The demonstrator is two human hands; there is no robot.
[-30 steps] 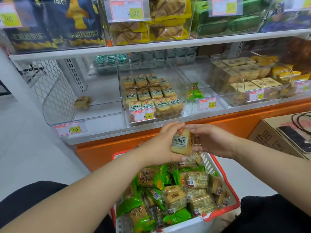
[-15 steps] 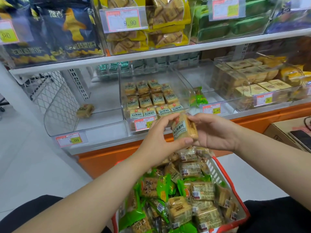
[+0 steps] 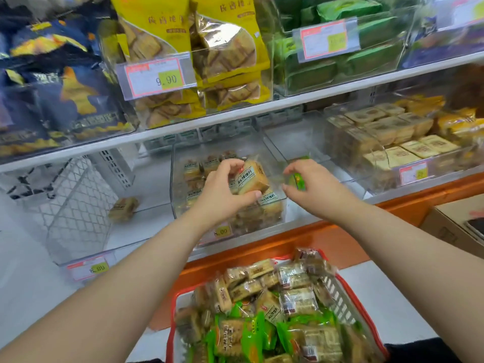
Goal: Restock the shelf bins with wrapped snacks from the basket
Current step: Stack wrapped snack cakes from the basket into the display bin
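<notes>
Head cam, fwd/down, close on shelf bins [image 3: 225, 205].

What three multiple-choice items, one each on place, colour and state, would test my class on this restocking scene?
1. Where is the held snack?
A. over the middle bin
B. in the basket
C. on the top shelf

2. What colour is the basket's rim?
A. blue
B. red
C. white

3. What is the left hand doing?
A. hanging open
B. pressing a price tag
C. holding the snack

Key: 1 A, the snack sits above the stacked packs in that bin; 2 B, the rim shows red; 3 C, fingers and thumb curl round the snack, while the right hand is apart from it.
</notes>
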